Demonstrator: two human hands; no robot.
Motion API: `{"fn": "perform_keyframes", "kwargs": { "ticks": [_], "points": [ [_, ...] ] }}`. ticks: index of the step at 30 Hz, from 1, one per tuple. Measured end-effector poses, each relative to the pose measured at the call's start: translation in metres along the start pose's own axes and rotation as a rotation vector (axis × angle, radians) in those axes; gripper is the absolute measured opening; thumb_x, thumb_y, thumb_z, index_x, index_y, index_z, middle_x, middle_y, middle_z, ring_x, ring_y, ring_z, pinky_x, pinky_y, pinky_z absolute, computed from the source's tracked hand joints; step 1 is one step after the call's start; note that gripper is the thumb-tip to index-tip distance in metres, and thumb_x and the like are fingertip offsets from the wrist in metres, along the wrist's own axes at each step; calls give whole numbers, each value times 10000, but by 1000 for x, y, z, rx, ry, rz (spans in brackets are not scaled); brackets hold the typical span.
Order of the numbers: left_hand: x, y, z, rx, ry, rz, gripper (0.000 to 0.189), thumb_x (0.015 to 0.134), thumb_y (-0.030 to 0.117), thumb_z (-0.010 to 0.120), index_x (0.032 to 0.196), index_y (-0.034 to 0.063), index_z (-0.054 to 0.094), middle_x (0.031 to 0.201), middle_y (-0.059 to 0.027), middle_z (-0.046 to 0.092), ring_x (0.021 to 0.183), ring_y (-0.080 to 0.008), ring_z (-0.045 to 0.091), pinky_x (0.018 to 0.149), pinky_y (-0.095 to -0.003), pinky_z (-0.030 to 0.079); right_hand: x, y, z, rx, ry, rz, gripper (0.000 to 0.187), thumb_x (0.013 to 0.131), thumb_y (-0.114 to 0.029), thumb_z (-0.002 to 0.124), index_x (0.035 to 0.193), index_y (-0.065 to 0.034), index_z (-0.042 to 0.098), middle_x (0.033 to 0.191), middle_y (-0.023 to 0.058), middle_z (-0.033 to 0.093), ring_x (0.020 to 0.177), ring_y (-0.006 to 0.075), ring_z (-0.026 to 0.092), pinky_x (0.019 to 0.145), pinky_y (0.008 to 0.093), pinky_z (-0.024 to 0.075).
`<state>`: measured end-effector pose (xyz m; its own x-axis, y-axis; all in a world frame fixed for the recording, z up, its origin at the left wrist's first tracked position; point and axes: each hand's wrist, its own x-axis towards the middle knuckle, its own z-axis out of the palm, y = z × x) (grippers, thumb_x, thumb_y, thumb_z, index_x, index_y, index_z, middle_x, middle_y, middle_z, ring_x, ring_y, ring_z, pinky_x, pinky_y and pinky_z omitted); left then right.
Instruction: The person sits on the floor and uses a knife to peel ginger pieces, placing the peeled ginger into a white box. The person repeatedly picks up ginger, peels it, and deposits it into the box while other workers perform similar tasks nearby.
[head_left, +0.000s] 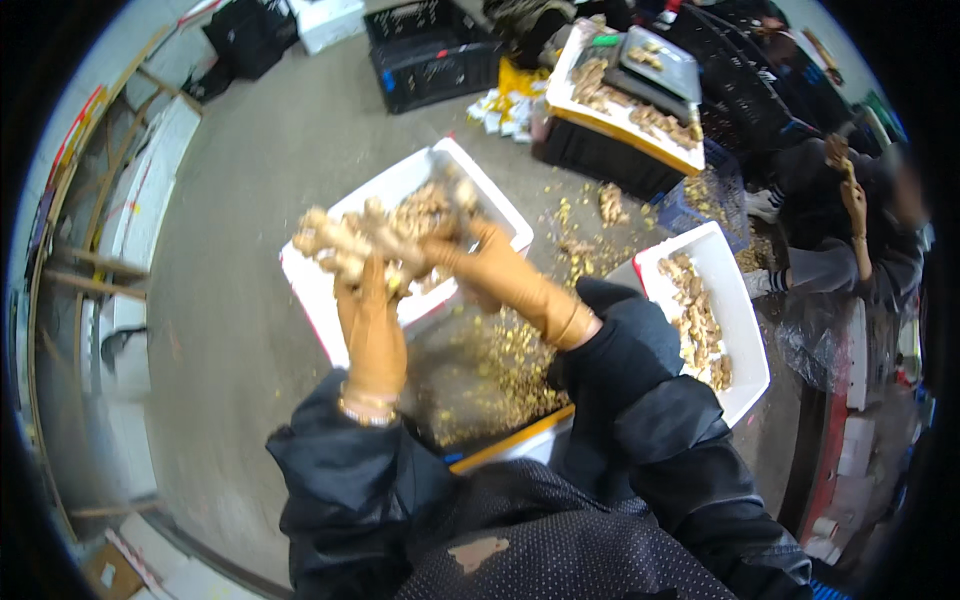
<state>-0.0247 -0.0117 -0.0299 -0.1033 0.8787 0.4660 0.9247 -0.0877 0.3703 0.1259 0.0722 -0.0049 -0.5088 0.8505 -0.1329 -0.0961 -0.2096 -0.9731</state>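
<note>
My left hand (373, 330), in a tan glove, holds a large knobbly ginger root (337, 244) from below. Gloved alike, my right hand (517, 281) is at the root's right side, its fingertips pinched around something blurred; a dark blurred shape rises above them, too unclear to name. Both hands are over a white foam box (499, 199) that has more ginger (424, 206) inside. Yellowish scraps (510, 360) are scattered below and to the right of the box.
At right stands a white foam box (739, 322) of ginger. Beyond it, a person (855, 217) sits holding ginger. A digital scale (660, 64) rests on a ginger-filled foam box (622, 135). Black plastic crates (439, 71) stand at the top; foam boxes (142, 202) line the left.
</note>
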Motion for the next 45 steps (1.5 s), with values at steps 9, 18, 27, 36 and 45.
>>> {"fn": "perform_keyframes", "kwargs": {
  "ticks": [9,18,27,36,45],
  "points": [
    [12,8,-5,-501,-75,-169,530,776,-71,508,1273,31,353,1076,-177,449,853,-246,502,711,-329,450,-3,-19,-7,-68,-49,37,235,821,-221,593,960,-32,608,538,10,513,378,75,440,346,216,331],
    [20,28,0,-1155,102,-554,317,895,190,504,1137,4,422,1025,-72,500,853,-143,523,713,-246,457,-15,-17,-4,-112,20,41,327,764,-291,670,938,-19,624,593,30,552,457,89,485,408,235,377],
    [23,29,-7,-1212,210,-420,481,824,89,565,1247,5,352,1155,-68,477,1042,-144,470,870,-273,395,-4,-3,1,23,45,-108,186,710,-105,717,839,-17,615,635,13,562,508,66,485,455,211,383],
    [27,20,-7,-1287,154,-363,510,785,62,626,1207,-16,352,1133,-74,463,1032,-149,461,905,-275,373,-14,-22,4,91,3,14,244,716,-75,700,928,-45,584,631,21,585,436,54,441,395,191,320],
    [25,16,-10,-1395,205,-317,333,822,116,608,1110,47,456,977,3,519,863,-100,496,788,-248,413,-17,-13,18,-34,92,-101,235,702,-99,727,891,-24,609,633,-9,557,512,29,443,449,183,337]
  ]
}}
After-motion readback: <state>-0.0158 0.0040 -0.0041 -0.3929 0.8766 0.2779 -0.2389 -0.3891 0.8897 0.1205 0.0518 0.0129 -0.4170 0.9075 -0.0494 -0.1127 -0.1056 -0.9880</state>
